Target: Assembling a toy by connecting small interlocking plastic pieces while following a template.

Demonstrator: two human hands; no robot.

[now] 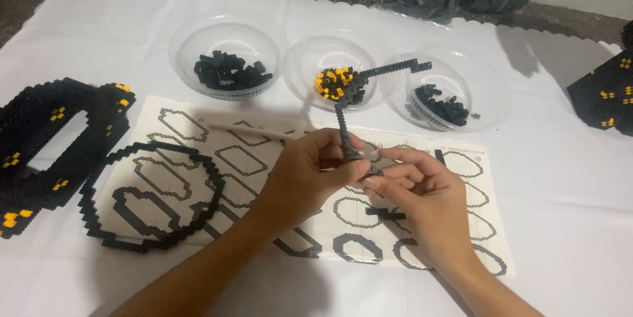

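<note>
Together, left hand (310,175) and right hand (415,192) pinch a thin black brick strip (349,103) above the instruction sheet (264,159).

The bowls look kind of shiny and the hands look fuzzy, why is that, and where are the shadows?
In the head view, the three clear plastic bowls catch soft glare on their rims; the left hand and right hand look slightly blurred, like the thin black brick strip they pinch; soft shadows fall on the white cloth below the arms; the far corners are dim.
</note>
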